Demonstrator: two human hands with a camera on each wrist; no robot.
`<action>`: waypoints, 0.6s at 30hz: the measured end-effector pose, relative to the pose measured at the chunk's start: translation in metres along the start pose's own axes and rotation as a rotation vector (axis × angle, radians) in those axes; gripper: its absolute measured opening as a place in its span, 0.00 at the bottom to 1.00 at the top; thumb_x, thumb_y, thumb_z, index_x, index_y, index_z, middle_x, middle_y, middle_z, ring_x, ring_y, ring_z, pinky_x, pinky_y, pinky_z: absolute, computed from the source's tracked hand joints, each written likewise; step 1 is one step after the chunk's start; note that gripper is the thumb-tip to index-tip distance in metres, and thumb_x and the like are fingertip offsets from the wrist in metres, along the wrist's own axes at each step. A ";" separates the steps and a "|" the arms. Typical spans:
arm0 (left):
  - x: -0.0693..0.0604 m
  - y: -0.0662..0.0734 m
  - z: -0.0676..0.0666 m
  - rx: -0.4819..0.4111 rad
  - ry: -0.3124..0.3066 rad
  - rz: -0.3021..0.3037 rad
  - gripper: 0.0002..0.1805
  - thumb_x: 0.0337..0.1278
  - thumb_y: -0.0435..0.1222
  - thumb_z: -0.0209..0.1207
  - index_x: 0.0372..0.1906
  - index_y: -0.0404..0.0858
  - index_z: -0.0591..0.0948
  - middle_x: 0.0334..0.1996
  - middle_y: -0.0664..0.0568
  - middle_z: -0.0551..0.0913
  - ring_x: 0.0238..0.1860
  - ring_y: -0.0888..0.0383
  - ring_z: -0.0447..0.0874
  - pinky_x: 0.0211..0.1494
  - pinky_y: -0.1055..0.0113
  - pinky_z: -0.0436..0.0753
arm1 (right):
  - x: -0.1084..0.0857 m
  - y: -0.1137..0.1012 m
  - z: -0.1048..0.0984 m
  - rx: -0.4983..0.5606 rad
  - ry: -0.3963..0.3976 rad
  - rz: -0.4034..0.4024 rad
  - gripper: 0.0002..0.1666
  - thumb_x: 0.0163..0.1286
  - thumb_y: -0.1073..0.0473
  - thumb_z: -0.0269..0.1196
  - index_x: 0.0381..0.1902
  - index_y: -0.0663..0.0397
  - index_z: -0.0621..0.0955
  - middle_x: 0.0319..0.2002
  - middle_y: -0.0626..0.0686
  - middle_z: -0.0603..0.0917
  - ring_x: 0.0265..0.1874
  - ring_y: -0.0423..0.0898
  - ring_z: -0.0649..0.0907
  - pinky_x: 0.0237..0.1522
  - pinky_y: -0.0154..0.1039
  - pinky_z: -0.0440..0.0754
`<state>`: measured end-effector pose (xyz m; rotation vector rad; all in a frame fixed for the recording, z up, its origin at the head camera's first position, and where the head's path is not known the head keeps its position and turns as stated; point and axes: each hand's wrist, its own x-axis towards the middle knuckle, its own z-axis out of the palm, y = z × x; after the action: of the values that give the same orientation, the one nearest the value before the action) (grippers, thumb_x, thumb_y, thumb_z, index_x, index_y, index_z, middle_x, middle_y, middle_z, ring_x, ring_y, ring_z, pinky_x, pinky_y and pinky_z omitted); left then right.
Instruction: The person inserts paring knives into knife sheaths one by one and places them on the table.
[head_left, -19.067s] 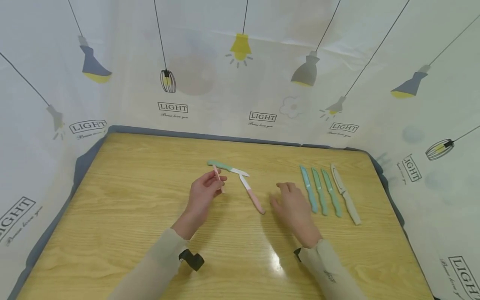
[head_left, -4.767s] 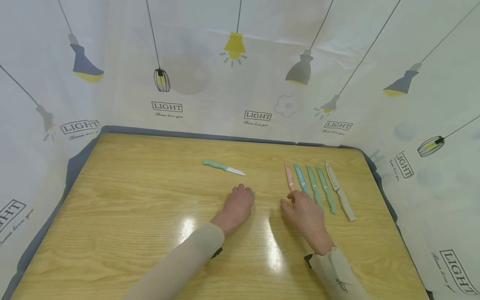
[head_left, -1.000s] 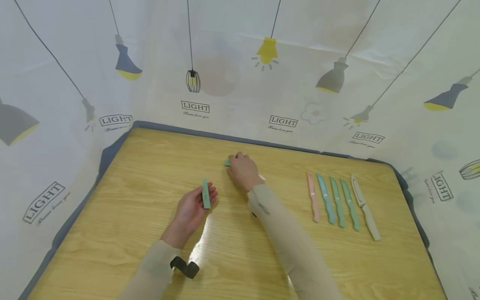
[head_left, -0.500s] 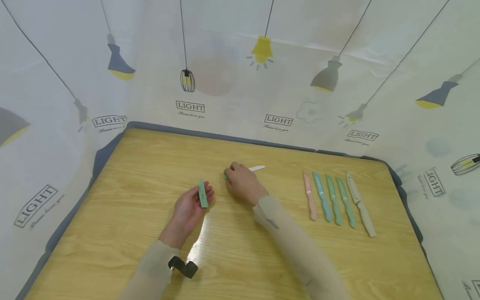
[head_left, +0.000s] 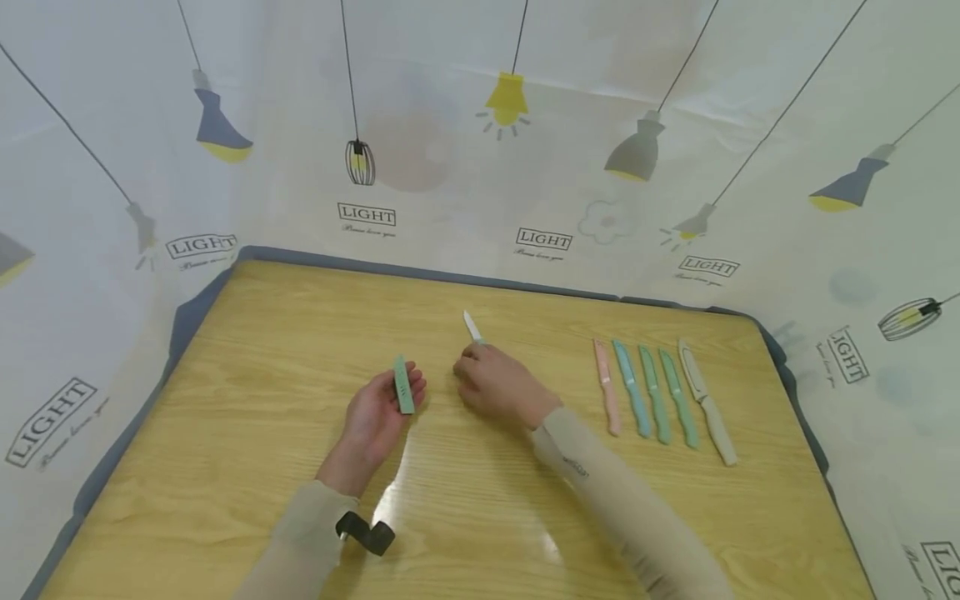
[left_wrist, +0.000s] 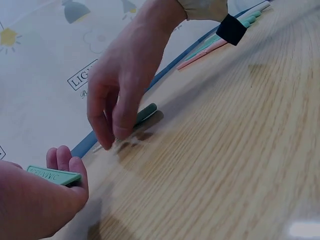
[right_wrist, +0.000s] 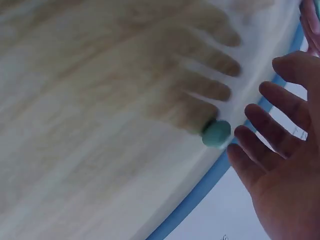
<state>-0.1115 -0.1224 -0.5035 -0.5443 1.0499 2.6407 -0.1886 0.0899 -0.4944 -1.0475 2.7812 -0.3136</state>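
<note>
In the head view my left hand (head_left: 378,417) holds a green blade sheath (head_left: 403,386), palm turned up. Raised lettering on the sheath shows in the left wrist view. My right hand (head_left: 498,379) is over a paring knife with a white blade (head_left: 472,326) and a green handle (left_wrist: 147,113). The blade points toward the back of the table, and the hand hides most of the handle from above. In the right wrist view the right fingers (right_wrist: 267,125) are spread and loosely bent, with the round handle end (right_wrist: 216,134) beside them.
On the right lie several sheathed knives in a row: a pink knife (head_left: 607,387), a blue knife (head_left: 632,388), two green knives (head_left: 678,398) and a beige knife (head_left: 707,402). A wooden table (head_left: 247,400) bears everything, with a printed cloth (head_left: 450,192) behind.
The right hand has turned the green knife: its blade pointed right and now points to the back. The left hand stays put with the sheath. The head view has swung slightly right.
</note>
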 end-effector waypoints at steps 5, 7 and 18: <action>-0.001 0.000 0.001 -0.005 -0.011 0.004 0.25 0.85 0.37 0.36 0.73 0.26 0.63 0.57 0.42 0.75 0.64 0.48 0.72 0.73 0.59 0.73 | 0.007 0.003 -0.010 0.068 0.081 0.248 0.38 0.77 0.44 0.61 0.74 0.61 0.69 0.69 0.63 0.73 0.69 0.59 0.73 0.69 0.55 0.75; -0.001 0.000 0.001 -0.013 -0.018 0.001 0.25 0.85 0.37 0.36 0.73 0.26 0.63 0.57 0.43 0.75 0.64 0.48 0.71 0.73 0.59 0.72 | 0.010 0.004 -0.012 0.083 0.092 0.372 0.46 0.76 0.38 0.61 0.77 0.63 0.64 0.72 0.65 0.69 0.72 0.62 0.69 0.70 0.58 0.73; -0.001 0.000 0.002 -0.013 -0.032 0.000 0.26 0.85 0.39 0.35 0.74 0.26 0.61 0.55 0.44 0.77 0.67 0.46 0.69 0.74 0.59 0.71 | 0.024 0.006 -0.002 0.072 0.049 0.586 0.34 0.72 0.37 0.66 0.48 0.66 0.78 0.46 0.61 0.75 0.47 0.57 0.76 0.42 0.49 0.84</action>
<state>-0.1108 -0.1216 -0.5014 -0.5027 1.0236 2.6491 -0.2108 0.0791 -0.4953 -0.1809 2.9277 -0.3533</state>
